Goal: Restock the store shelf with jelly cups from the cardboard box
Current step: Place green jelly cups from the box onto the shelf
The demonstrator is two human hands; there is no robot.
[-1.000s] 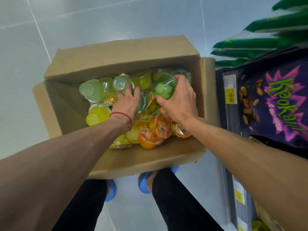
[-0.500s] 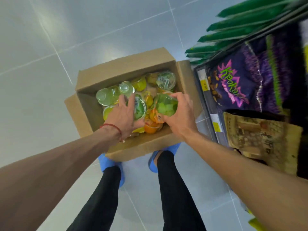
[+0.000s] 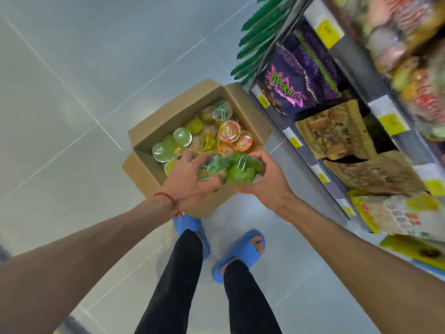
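An open cardboard box (image 3: 144, 169) sits on the floor with several green, yellow and orange jelly cups (image 3: 228, 131) inside. Above its near edge I hold a bunch of green jelly cups (image 3: 231, 168) between both hands. My left hand (image 3: 190, 179) grips the left side of the bunch. My right hand (image 3: 265, 182) curls round its right side. The cups in my hands are blurred, so their number is unclear. The store shelf (image 3: 310, 162) runs along the right.
Purple snack bags (image 3: 289, 90), green bags (image 3: 255, 44) and brown packets (image 3: 337, 136) fill the shelves, with yellow price tags on the rails. My feet in blue slippers (image 3: 243, 251) stand on grey tiles just behind the box. Open floor lies to the left.
Both hands have lifted a bunch of green cups out of the box toward me. The view has pulled back and risen, showing more of the shelf.
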